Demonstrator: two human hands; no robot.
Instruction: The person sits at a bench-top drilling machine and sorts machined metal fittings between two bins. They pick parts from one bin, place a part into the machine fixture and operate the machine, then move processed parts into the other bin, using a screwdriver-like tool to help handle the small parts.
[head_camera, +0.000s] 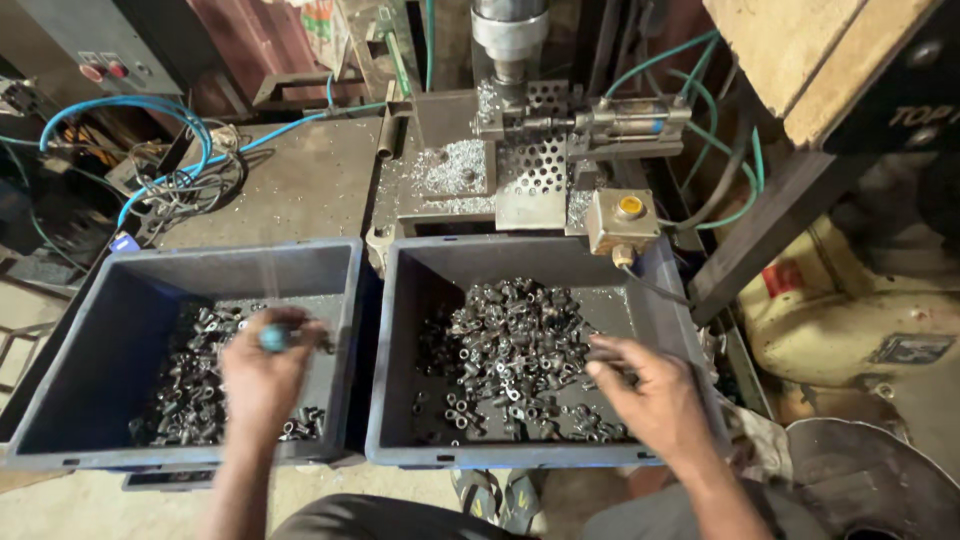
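While the person sits over two dark blue plastic crates, the left hand (262, 375) hovers above the left crate (60, 380), fingers curled round a small teal-tipped object (273, 338); motion blur hides what it is. The right hand (650, 385) is in the right crate (400, 400), fingers spread and open, tips just touching the heap of small dark metal fittings (510, 340). Nothing gripped there.

Risks, as I judge them: the fittings look sharp-edged and oily, so raking through them bare-handed could nick a fingertip or let a piece slip. A piece dropped between the crates would fall to the floor near the sandalled feet (500, 492). Silver swarf (450, 165) lies thick on the machine bed just behind the crates and could stick to skin.

Surface and room: the crates sit against a steel desk (300, 180), scuffed and dusty, carrying a drill-press-like machine (510, 40) with a perforated plate, a pneumatic cylinder (635, 122) and a yellow push-button box (625, 215). Blue and teal air hoses (150, 110) trail off left. Cluttered, dim workshop.
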